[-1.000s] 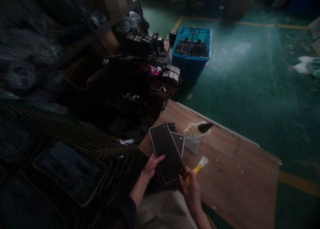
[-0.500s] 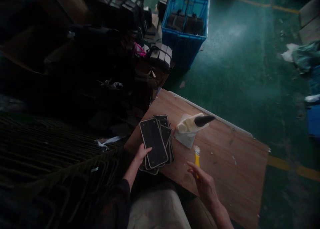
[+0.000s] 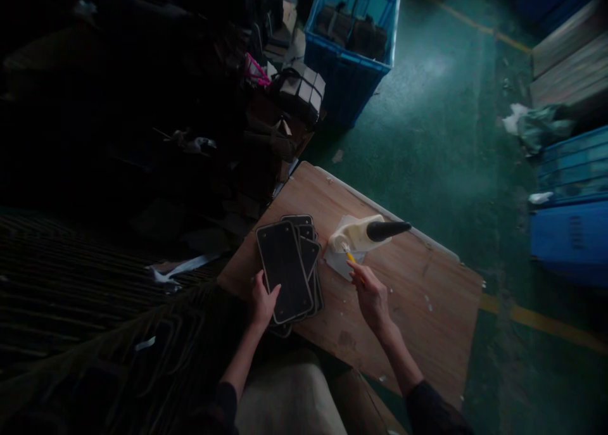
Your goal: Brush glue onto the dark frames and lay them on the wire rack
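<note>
A small yellow-handled brush (image 3: 350,256) is gripped in my right hand (image 3: 371,296). Its bristles are at the cream-coloured plastic container (image 3: 355,234), from which a black cone-shaped nozzle (image 3: 387,230) sticks out to the right. The container stands on a pale sheet (image 3: 346,264). To its left lies an uneven stack of dark rectangular panels with pale rims, the top panel (image 3: 284,270) dotted with small studs near its corners. My left hand (image 3: 264,302) rests at that panel's lower left edge, thumb over the panel and fingers apart beside it.
The wooden tabletop (image 3: 413,315) carries small white scraps. Beyond it, a blue crate (image 3: 346,64) holding dark bundles stands on the green floor (image 3: 446,150). A strapped pale bundle (image 3: 302,92) lies among dark piles at left. More blue crates (image 3: 572,242) stand at right.
My right hand has picked the brush up from the tabletop and brought it forward to the cream container. My left hand's fingers have come out beside the panel's edge. The view has shifted slightly.
</note>
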Demonstrator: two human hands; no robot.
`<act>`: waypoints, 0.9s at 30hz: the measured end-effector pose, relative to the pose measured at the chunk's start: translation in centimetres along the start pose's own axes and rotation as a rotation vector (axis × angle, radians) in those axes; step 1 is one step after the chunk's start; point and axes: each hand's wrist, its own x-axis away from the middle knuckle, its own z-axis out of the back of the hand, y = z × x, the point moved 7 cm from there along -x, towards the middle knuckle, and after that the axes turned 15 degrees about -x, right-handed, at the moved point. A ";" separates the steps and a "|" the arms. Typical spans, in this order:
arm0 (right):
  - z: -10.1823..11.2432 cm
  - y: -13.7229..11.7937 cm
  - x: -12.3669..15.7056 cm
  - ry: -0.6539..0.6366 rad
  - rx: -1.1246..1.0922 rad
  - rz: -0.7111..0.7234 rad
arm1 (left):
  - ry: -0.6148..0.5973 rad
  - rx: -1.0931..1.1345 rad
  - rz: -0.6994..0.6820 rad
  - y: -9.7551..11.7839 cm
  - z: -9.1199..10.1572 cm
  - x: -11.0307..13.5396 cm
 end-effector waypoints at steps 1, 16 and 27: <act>-0.5 0.6 -0.4 0.003 -0.004 -0.004 | 0.035 -0.051 -0.028 -0.1 0.4 0.5; -4.0 6.1 -3.4 -0.041 0.022 -0.034 | -0.136 -0.450 -0.011 -2.3 -1.5 5.6; -3.1 4.9 -0.2 -0.107 0.144 0.052 | -0.251 -0.571 0.086 -1.8 -1.6 5.2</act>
